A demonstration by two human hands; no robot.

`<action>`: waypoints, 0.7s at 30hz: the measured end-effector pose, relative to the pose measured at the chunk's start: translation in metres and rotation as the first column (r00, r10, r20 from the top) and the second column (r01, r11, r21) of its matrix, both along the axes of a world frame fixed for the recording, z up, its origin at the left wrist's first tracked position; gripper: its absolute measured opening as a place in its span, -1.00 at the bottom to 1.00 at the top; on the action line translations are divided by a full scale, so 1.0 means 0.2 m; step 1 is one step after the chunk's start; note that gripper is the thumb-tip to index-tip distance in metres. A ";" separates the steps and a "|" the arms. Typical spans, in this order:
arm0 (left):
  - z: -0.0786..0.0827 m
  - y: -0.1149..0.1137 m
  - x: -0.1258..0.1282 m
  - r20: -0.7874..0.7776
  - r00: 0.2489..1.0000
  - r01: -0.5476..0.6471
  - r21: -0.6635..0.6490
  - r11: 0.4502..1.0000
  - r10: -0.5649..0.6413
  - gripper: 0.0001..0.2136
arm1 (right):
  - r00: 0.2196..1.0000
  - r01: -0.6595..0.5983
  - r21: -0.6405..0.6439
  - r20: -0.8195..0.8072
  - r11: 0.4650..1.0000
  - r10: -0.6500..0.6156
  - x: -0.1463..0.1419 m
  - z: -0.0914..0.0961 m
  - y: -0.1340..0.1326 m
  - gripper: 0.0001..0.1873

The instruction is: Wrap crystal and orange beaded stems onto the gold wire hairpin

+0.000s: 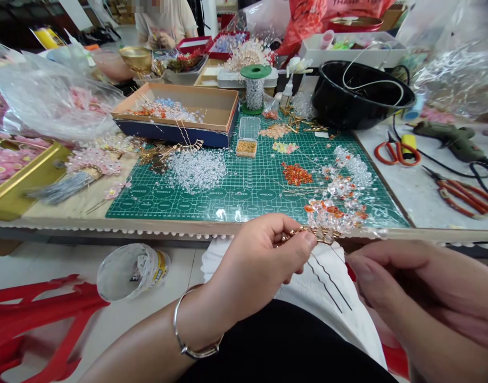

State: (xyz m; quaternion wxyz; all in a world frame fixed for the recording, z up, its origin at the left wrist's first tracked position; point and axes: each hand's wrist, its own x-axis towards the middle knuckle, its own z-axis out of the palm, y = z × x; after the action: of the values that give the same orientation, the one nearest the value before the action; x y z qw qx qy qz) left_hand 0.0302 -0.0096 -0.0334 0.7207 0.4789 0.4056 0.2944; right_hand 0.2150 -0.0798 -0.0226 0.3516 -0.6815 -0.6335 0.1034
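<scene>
My left hand (263,260) is closed around the gold base of a beaded hairpin (335,210), just past the front edge of the table. Clear and orange beads spread from its top, and two wavy dark prongs hang below my fingers. To the right, my right hand (419,298) is closed in a pinch, somewhat blurred. A thin wire (338,254) runs from the hairpin's base toward these fingertips. Behind the hairpin, orange beads (297,174) and a heap of clear beads (198,169) lie on the green cutting mat (244,205).
A box of beaded pieces (215,130), a wire spool (255,93) and a black basin (347,106) stand at the back. Pliers (463,194), red-handled snips (395,154) and a glue gun (451,135) lie right. Across the table sits a person (167,24).
</scene>
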 end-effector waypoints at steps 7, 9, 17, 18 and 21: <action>-0.01 -0.04 -0.01 -0.193 0.980 0.059 0.512 0.857 0.049 -0.70 | 0.983 -0.025 -0.046 -0.181 0.999 0.016 -0.04 0.00 0.06 -0.69; -0.02 -0.04 -0.02 -0.195 0.975 0.042 0.646 0.763 0.111 -0.76 | 0.984 0.037 -0.063 -0.171 0.997 -0.047 -0.05 0.00 0.07 -0.62; -0.06 0.00 -0.01 -0.043 0.998 0.017 0.896 0.444 0.048 -0.85 | 0.991 0.085 -0.017 -0.098 0.996 -0.086 -0.06 0.01 0.09 -0.56; -0.06 0.00 -0.01 -0.035 0.999 0.012 0.885 0.465 0.041 -0.88 | 0.994 0.070 -0.015 -0.088 0.997 -0.071 -0.05 0.01 0.09 -0.58; -0.03 0.00 -0.02 -0.100 0.994 0.062 0.802 0.594 0.032 -0.88 | 0.997 -0.032 0.006 -0.064 0.999 0.032 -0.03 0.02 0.07 -0.67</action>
State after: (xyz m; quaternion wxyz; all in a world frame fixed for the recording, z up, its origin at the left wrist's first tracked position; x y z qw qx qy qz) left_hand 0.0256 -0.0097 -0.0391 0.4079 0.7704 0.2621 0.4141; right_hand 0.2082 -0.0649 -0.0194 0.3718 -0.6668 -0.6328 0.1294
